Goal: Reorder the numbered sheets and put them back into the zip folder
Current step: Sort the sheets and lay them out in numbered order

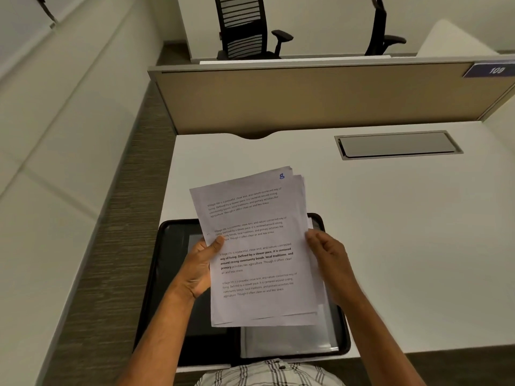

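Sheets, a loose stack with uneven edges, held above the open black folder that lies on the white desk. Top sheet bears a blue handwritten "8" at its upper right corner and four printed paragraphs. Left hand: thumb over the front of the stack's left edge, fingers behind, clamped on it. Right hand: fingers curled around the right edge, gripping the stack. Clear plastic pockets show in the folder's right half.

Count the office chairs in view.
2. One chair stands beyond the partition at top centre; the other chair stands to its right, seen edge-on. More may be hidden behind the partition.
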`<state>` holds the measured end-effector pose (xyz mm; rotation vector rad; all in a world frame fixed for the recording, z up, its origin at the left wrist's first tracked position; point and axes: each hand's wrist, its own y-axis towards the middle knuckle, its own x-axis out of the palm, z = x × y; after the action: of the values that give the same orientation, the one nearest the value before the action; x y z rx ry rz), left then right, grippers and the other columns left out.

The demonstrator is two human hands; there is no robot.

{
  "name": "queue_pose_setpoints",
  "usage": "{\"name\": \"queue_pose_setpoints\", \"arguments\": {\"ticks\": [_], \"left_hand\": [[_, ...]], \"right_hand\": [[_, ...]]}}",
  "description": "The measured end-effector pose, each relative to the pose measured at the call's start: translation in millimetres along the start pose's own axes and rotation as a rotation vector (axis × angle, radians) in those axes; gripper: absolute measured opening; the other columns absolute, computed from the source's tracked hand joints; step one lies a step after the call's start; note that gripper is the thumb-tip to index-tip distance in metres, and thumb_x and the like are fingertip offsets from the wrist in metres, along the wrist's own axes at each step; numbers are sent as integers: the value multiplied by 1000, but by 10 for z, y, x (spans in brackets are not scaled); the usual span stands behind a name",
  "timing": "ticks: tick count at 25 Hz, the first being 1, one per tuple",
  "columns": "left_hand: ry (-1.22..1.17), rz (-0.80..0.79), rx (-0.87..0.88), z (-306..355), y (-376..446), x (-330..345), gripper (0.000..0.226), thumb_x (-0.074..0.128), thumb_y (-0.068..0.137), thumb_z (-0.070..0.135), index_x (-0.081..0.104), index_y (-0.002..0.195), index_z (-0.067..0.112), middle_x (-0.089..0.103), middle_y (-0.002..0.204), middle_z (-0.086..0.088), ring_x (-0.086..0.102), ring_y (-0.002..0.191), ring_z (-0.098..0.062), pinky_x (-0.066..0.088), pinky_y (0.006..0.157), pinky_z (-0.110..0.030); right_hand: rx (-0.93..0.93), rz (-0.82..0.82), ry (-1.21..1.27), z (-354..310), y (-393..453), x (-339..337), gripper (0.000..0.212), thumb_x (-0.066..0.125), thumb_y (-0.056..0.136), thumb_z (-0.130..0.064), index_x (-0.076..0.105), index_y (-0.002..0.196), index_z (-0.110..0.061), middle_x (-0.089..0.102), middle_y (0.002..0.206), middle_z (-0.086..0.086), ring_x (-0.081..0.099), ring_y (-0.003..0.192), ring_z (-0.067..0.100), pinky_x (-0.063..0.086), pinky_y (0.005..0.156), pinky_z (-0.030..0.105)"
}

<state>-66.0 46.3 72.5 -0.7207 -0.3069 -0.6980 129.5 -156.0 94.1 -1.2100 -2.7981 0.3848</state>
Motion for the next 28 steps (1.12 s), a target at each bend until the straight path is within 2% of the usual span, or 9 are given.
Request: {"name": "queue_pose_setpoints", "arguments": {"ticks": [3, 7, 9, 11, 13, 16, 20, 23, 28], "left_hand": [[-4, -11, 5, 9, 6, -43, 34, 51, 97, 14, 65, 129, 15, 65, 133, -22, 65, 118, -42, 58, 90, -58], [-30, -18, 4, -14, -2, -66, 34, 46, 101, 6, 67, 126, 17, 68, 130, -19, 66, 117, -41, 56, 92, -60], [-24, -2, 14, -18, 1, -84, 35, 51, 97, 9, 63, 130, 15, 66, 132, -20, 66, 118, -41, 57, 91, -59], [-26, 16, 25, -5, 6, -112, 38, 56, 93, 12, 62, 131, 14, 66, 132, -20, 66, 118, -41, 58, 90, -57], [-37, 23, 32, 14, 14, -156, 40, 56, 93, 12, 61, 133, 13, 66, 132, -20, 66, 118, -40, 59, 89, -57], [-50, 12, 38, 30, 23, -212, 45, 55, 95, 12, 56, 140, 10, 64, 135, -20, 64, 122, -41, 59, 90, -56], [-62, 1, 33, 40, 10, -287, 49, 54, 95, 11, 52, 144, 8, 63, 138, -20, 62, 124, -41, 59, 90, -55], [-31, -14, 7, 58, -5, -334, 46, 54, 95, 11, 54, 141, 8, 62, 138, -21, 63, 123, -42, 59, 89, -54], [-28, -34, 0, 59, -48, -350, 47, 52, 97, 7, 52, 143, 7, 63, 137, -21, 62, 123, -42, 59, 91, -54]], "right_hand": [[51, 26, 75, 22, 20, 35, 15, 71, 98, -21, 77, 95, -7, 80, 96, 7, 76, 85, 24, 60, 74, 30], [96, 163, 182, 24, 53, 147, 28, 83, 87, -23, 60, 76, -11, 71, 83, 9, 68, 73, 21, 60, 68, 37], [55, 199, 146, 19, 45, 194, 27, 80, 90, -24, 58, 82, -11, 71, 83, 5, 68, 70, 15, 58, 65, 31], [4, 221, 96, 32, 33, 224, 18, 71, 98, -23, 57, 98, -11, 73, 86, -5, 70, 70, 6, 57, 62, 21], [-28, 222, 77, 45, 27, 250, 21, 67, 102, -22, 51, 116, -23, 76, 101, -13, 75, 83, 7, 61, 69, 24], [-84, 234, 7, 97, 59, 255, 32, 69, 101, -22, 49, 118, -40, 70, 131, 2, 73, 108, 21, 64, 86, 41], [-37, 172, 38, 35, 23, 308, 17, 57, 107, -25, 72, 117, -26, 73, 123, -7, 71, 104, 7, 58, 82, 26], [62, 63, 90, 27, 17, 331, 19, 63, 104, -23, 78, 110, -13, 79, 111, 1, 76, 100, 19, 61, 84, 31], [115, 142, 123, 32, 93, 409, 24, 79, 91, -24, 71, 94, -2, 76, 105, 15, 75, 90, 28, 61, 70, 30]]}}
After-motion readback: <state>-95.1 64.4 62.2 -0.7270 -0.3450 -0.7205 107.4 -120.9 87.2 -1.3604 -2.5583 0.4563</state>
